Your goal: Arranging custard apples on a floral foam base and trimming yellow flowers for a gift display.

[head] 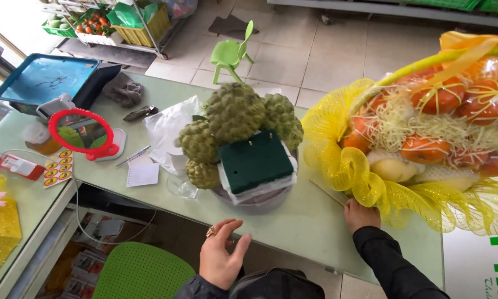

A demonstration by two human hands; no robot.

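**Steadily, a skewer by the fruit basket**

Nearest, the left hand (222, 256) is hovering loosely open at the table's front edge, fingers curled and holding nothing. The right hand (361, 215) is resting on the table (293, 221) with its fingers closed around the end of a thin wooden skewer (327, 193), which is slanting up toward the yellow mesh wrap (343, 166) of a fruit basket (443, 133). Judging from this, the stick wants a light pinch and a flat angle, so the mesh is not snagging. Just beyond, a bowl (254, 202) is carrying a green foam block (254, 160) and piled custard apples (235, 113). Left of it are lying a white plastic bag (166, 130), a notepad (142, 173), a red-rimmed mirror (82, 133) and a blue tray (44, 77). Farther off, on the tiled floor (315, 55), are standing a small green chair (232, 52) and a produce cart (116, 25).
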